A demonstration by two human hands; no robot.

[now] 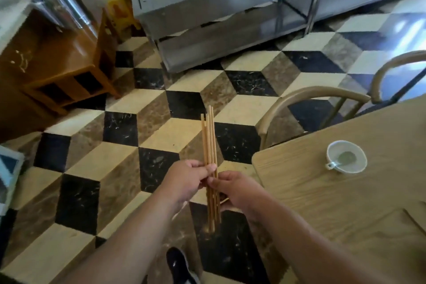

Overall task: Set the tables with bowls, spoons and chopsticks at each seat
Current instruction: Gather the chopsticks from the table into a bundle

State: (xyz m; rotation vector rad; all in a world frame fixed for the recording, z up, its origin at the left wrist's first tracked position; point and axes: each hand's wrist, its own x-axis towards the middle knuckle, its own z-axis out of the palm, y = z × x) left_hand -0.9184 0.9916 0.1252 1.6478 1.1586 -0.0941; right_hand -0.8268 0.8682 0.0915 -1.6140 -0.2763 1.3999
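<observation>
A floor (pixel 161 108) of cream, brown and black marble tiles in a cube pattern fills the middle. At the left stands a brown wooden cabinet (pixel 57 53) with open compartments, and shiny steel canisters (pixel 66 7) rest on its top. Just behind it sits a yellow stool (pixel 119 11), beside a stainless steel shelf unit (pixel 219 7) running along the back. Two chairs with curved backs, one nearer (pixel 311 93) and one farther (pixel 396 60), stand at the right. A dark shoe (pixel 179 265) shows at the bottom edge.
</observation>
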